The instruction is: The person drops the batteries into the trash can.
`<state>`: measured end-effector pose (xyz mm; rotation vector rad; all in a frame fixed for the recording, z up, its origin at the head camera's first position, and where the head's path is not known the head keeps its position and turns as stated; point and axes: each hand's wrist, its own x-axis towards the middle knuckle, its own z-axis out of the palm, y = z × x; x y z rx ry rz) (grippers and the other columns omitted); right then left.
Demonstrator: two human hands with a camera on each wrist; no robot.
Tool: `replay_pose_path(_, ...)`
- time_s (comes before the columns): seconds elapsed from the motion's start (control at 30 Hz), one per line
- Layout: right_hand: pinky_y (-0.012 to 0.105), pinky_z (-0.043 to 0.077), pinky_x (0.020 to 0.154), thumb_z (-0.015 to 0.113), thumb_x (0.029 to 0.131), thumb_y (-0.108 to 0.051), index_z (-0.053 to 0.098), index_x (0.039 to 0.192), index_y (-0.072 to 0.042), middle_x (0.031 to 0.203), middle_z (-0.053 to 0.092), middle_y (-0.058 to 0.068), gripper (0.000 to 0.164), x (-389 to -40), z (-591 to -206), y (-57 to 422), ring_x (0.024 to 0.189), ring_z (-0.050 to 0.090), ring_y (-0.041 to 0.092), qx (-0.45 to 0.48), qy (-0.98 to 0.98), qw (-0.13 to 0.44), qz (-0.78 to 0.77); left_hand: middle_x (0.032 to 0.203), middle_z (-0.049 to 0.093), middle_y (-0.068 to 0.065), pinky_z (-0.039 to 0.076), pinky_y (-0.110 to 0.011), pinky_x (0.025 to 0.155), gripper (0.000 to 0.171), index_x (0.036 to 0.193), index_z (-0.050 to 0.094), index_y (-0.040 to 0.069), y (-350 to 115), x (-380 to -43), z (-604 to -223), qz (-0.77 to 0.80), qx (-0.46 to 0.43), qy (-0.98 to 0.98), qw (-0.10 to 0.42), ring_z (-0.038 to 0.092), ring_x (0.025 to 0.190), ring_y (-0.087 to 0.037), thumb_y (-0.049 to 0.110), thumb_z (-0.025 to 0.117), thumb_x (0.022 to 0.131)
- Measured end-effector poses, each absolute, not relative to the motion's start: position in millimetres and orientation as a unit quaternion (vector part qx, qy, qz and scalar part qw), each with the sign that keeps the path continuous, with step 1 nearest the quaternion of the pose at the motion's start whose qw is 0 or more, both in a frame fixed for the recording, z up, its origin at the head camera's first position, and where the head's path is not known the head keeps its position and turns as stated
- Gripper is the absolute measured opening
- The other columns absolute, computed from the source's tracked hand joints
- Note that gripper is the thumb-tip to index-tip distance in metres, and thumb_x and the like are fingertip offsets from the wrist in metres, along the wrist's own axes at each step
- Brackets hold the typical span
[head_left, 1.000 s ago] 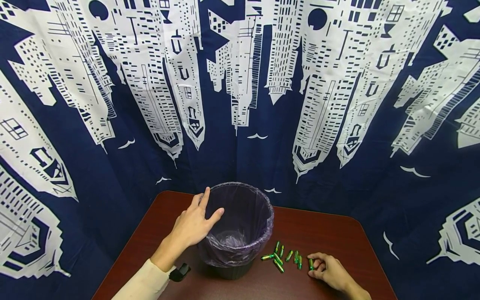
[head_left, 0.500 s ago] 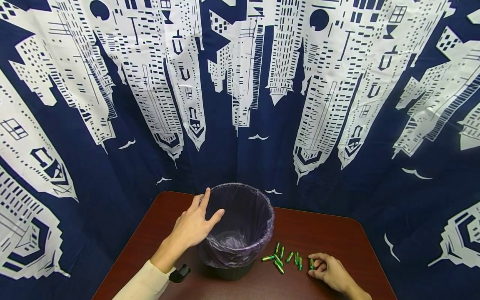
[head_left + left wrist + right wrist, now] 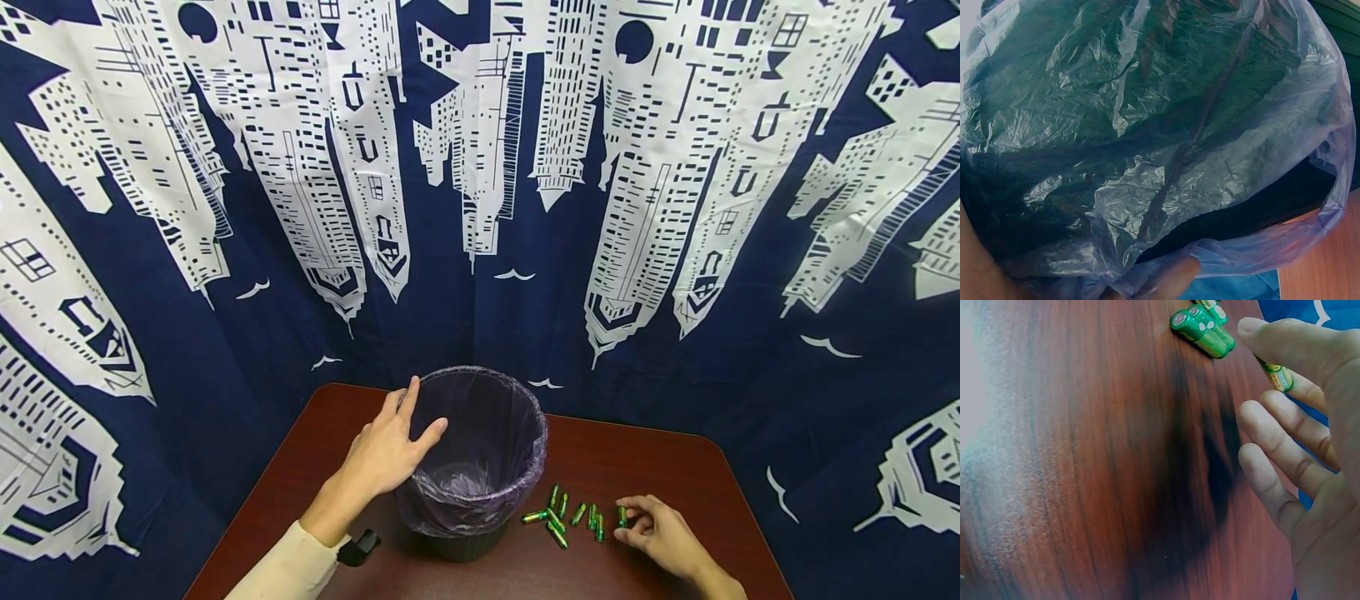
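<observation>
A dark trash bin (image 3: 457, 546) with a thin purple plastic liner (image 3: 480, 512) stands on the table. My left hand (image 3: 382, 450) rests on the bin's left rim, index finger extended along it and thumb over the opening. The left wrist view looks into the crumpled liner (image 3: 1072, 94), with part of a finger (image 3: 1175, 281) at the bottom. At the right, my right hand (image 3: 663, 533) pinches a green battery (image 3: 622, 517) between thumb and fingers. Several other green batteries (image 3: 599, 527) lie loosely grouped between the bin and my right hand.
The brown wooden table (image 3: 645, 458) has rounded far corners. Behind it hangs a navy curtain (image 3: 435, 333) with white upside-down city buildings. A black strap-like piece (image 3: 360, 547) sits by my left wrist, next to the cream sleeve (image 3: 288, 567).
My right hand has shifted slightly, bringing the pinched battery a little upward in the head view. The left hand, the bin and the other batteries stay where they were.
</observation>
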<state>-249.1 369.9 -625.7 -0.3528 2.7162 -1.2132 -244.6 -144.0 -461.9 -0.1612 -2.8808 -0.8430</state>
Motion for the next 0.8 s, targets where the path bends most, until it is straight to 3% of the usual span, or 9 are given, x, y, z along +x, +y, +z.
replay_pose_path(0.23, 0.024, 0.061, 0.07, 0.096, 0.097, -0.021, 0.074, 0.144, 0.005, 0.128, 0.073, 0.016, 0.058, -250.3, -619.0, 367.2, 0.083, 0.072, 0.002, -0.116, 0.909, 0.046, -0.398, 0.184, 0.041, -0.025, 0.056, -0.081, 0.117, 0.102, 0.188, 0.022, 0.017, -144.8, -244.8, -462.4, -0.293, -0.057, -0.952, 0.066, 0.07, 0.143, -0.06, 0.071, 0.06, 0.11)
replay_pose_path(0.47, 0.024, 0.062, 0.071, 0.095, 0.099, -0.022, 0.072, 0.146, 0.005, 0.122, 0.074, 0.011, 0.059, -252.4, -603.0, 359.3, 0.084, 0.07, 0.001, -0.14, 0.908, 0.028, -0.394, 0.186, 0.037, -0.026, 0.04, -0.086, 0.129, 0.107, 0.188, 0.021, 0.015, -148.2, -244.2, -457.7, -0.324, -0.066, -0.942, 0.05, 0.061, 0.155, -0.057, 0.073, 0.062, 0.109)
replay_pose_path(0.8, 0.023, 0.064, 0.076, 0.096, 0.099, -0.023, 0.077, 0.144, -0.004, 0.121, 0.075, 0.005, 0.052, -255.9, -568.5, 344.0, 0.087, 0.069, -0.002, -0.164, 0.914, -0.027, -0.371, 0.191, 0.03, -0.025, 0.046, -0.079, 0.129, 0.112, 0.189, 0.012, 0.02, -155.6, -245.1, -456.8, -0.33, -0.084, -0.94, 0.008, 0.055, 0.162, -0.057, 0.072, 0.068, 0.107)
